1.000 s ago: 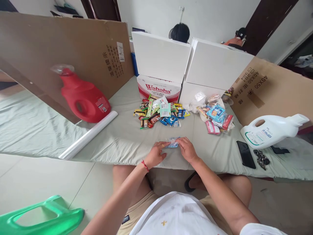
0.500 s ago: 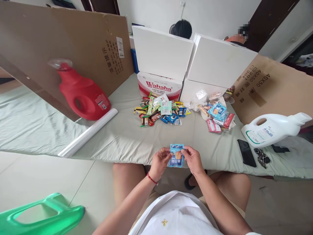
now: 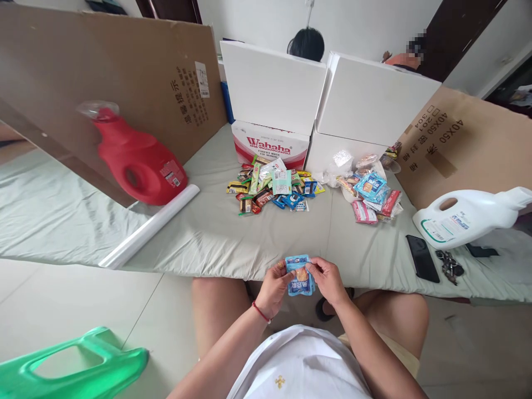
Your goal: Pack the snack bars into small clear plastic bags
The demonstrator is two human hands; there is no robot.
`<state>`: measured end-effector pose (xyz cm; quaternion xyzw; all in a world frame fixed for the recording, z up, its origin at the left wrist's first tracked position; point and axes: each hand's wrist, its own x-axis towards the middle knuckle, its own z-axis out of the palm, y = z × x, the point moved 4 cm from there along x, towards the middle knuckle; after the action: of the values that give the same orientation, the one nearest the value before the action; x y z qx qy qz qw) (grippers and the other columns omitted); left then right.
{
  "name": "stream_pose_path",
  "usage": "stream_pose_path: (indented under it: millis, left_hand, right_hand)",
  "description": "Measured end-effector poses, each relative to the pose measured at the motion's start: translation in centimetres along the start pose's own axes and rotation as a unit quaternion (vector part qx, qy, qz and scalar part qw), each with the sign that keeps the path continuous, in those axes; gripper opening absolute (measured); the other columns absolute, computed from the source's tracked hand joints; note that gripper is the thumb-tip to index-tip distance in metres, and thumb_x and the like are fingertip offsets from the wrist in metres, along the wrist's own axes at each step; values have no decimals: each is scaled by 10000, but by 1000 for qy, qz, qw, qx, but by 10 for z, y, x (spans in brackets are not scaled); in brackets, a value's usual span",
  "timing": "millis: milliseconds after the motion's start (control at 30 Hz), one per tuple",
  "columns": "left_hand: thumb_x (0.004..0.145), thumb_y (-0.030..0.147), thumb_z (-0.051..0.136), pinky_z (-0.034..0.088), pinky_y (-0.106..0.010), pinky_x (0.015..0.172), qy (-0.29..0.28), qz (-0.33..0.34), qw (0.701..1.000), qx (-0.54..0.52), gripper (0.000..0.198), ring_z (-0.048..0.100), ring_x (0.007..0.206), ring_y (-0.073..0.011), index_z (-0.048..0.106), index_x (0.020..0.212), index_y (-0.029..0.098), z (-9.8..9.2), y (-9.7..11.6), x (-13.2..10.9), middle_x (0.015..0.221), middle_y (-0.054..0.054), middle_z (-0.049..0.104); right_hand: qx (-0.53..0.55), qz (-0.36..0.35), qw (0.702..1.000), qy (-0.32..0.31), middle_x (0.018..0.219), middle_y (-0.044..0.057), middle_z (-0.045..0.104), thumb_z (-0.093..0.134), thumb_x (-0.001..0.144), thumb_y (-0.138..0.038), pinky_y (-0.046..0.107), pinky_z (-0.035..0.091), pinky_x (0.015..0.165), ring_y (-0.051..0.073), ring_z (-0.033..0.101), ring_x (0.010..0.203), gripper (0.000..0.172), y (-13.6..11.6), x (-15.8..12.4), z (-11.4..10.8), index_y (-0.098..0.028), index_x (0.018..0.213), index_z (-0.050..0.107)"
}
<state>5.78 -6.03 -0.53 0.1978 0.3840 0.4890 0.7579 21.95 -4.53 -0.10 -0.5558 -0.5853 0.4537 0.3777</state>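
Between my two hands is a small blue snack packet (image 3: 300,284) with a picture of a golden piece of food on it, held over the table's front edge. My left hand (image 3: 275,284) pinches its left side, the thumb lying on its face. At the upper right edge, my right hand (image 3: 326,277) pinches it between thumb and fingers. Farther back on the table lies a pile of mixed snack packets (image 3: 264,191). To its right is a second pile (image 3: 369,191), with similar blue packets on top.
A red jug (image 3: 139,160) and a white plastic roll (image 3: 152,224) are on the left. White boxes (image 3: 272,88) stand at the back. A white bottle (image 3: 457,219), a phone (image 3: 421,257) and keys (image 3: 449,267) lie right. A green plastic stool (image 3: 95,360) is at lower left.
My hands and the blue packet have come slightly down, nearer my body. The packet's top now leans more and its surface looks more creased. Both piles stay put.
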Motion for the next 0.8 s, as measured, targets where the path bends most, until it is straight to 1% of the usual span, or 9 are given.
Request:
stream_pose_path:
  millis: [100,200,333,400,500,567,667,733,800]
  left_hand:
    - [597,304,965,583,-333,763,-2,-36,999,-24,608,750,848,-234,682,1115,159,0,-5,-4,978,-86,776]
    - [600,341,967,580,-350,748,8,-41,999,-29,539,738,773,-227,680,1009,139,1,-14,-4,864,-77,760]
    - [562,336,981,571,-346,735,50,-17,997,-58,513,715,706,-200,647,910,162,1,-29,-1,790,-36,738]
    - [553,323,983,566,-341,732,57,-25,996,-69,511,709,697,-191,633,893,173,3,-38,-1,780,-22,731]
    - [554,325,981,556,-322,715,50,-42,996,-61,487,695,676,-175,627,853,172,8,-46,-3,749,-14,719]
    - [578,330,969,549,-315,708,30,-58,997,-40,459,693,678,-175,640,851,164,12,-47,-5,746,-24,717]
    - [623,336,938,538,-303,725,14,-43,998,35,450,707,751,-186,666,936,162,9,-35,-9,838,-54,744]
    - [679,365,890,539,-302,791,43,28,991,123,449,716,872,-200,662,1016,176,-6,-13,-13,953,-77,762]
    - [780,399,776,541,-330,863,94,129,959,234,355,711,921,-205,645,1034,190,-29,17,-16,960,-75,758]
  right_hand:
    - [-27,-31,999,-20,728,6,643,588,956,-510,253,481,631,160,574,680,343,-2,-7,1,-211,830,699]
    - [-28,-37,998,-29,743,10,654,568,972,-496,254,487,633,161,586,689,340,0,-13,4,-211,839,698]
    - [-51,-2,998,27,798,21,700,628,924,-502,283,516,629,170,598,639,334,4,-21,0,-226,1093,708]
    - [-74,16,997,35,803,20,709,657,902,-480,284,508,619,174,603,631,344,4,-24,-4,-233,1140,690]
    - [-82,26,996,-4,751,13,694,621,925,-440,273,485,622,179,620,663,217,3,-27,-7,-232,930,683]
    - [-74,26,997,-21,692,-3,656,597,938,-425,264,463,611,170,597,642,233,2,-30,-10,-230,816,637]
    - [-90,21,996,-7,669,-13,619,566,956,-421,260,440,613,160,558,632,277,2,-37,-18,-229,759,596]
    - [-110,24,994,10,683,-10,615,547,966,-428,260,436,630,160,555,655,296,3,-43,-30,-225,754,593]
    - [-101,40,994,29,692,-8,616,550,958,-457,259,438,633,159,556,662,310,5,-48,-50,-221,766,607]
